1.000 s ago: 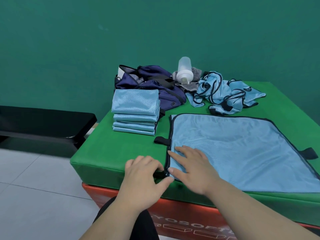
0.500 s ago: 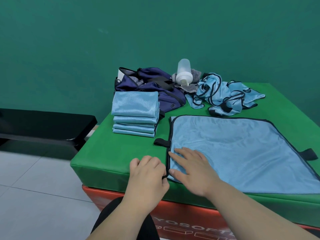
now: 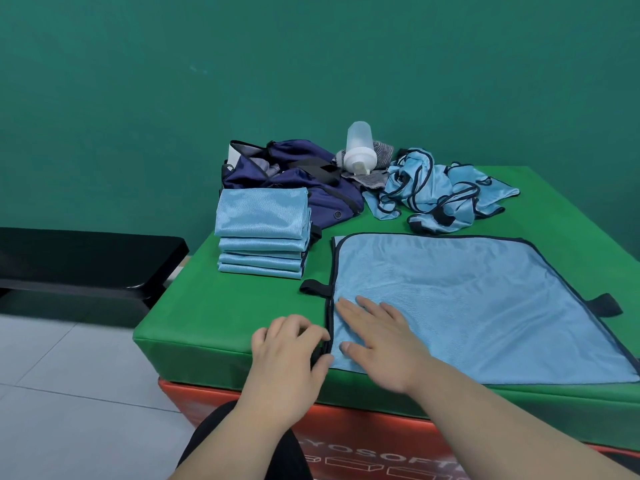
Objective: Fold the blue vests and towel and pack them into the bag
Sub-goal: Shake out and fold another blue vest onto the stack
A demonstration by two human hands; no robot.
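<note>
— Where's the blue vest point(image 3: 485, 306)?
— Spread flat at the near edge of the green pad point(image 3: 225, 306). The right hand point(image 3: 381, 341) lies on it, fingers straight; the left hand point(image 3: 291, 355) curls, pinching its black trim.
— The bag point(image 3: 298, 174)?
— At the pad's far edge.

Green padded surface point(image 3: 225, 306) on a red base point(image 3: 346, 427); translucent white bottle point(image 3: 360, 150) tilted near the far edge; black bench point(image 3: 86, 258) at left; pale tiled floor point(image 3: 69, 393).

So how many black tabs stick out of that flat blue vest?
2: a left tab on the left edge of the flat vest, a right tab on its right edge. The left hand grips the near-left corner, so another may hide there.
</note>
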